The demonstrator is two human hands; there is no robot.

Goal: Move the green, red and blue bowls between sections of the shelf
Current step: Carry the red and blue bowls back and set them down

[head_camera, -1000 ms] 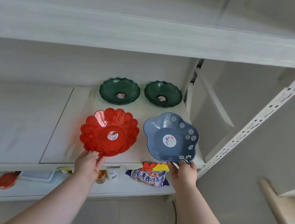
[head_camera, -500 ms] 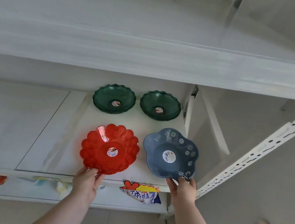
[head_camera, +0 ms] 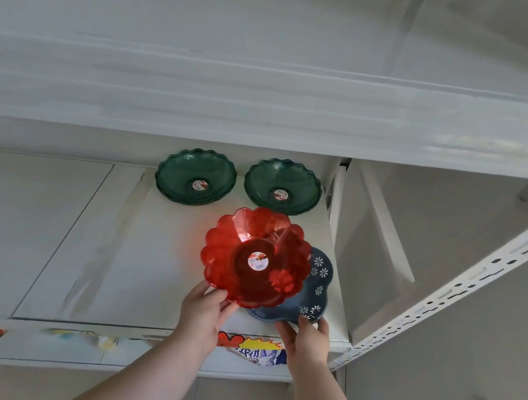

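My left hand point(head_camera: 204, 310) grips the near rim of the translucent red scalloped bowl point(head_camera: 256, 258) and holds it over the blue flower-patterned bowl point(head_camera: 318, 285), covering most of it. My right hand point(head_camera: 306, 338) holds the blue bowl's near edge at the front right of the middle shelf point(head_camera: 133, 249). Two dark green bowls sit side by side at the back of the same section, one on the left point(head_camera: 195, 176) and one on the right point(head_camera: 282, 185).
A white upper shelf board point(head_camera: 268, 109) overhangs the bowls. A perforated white upright point(head_camera: 445, 296) runs diagonally on the right. On the lower shelf lie a colourful bag point(head_camera: 255, 351) and small items at far left. The middle shelf's left section is bare.
My left hand has lifted the red bowl and carried it to the right, over the blue bowl. My right hand stays on the blue bowl's edge. The camera view has tilted upward.
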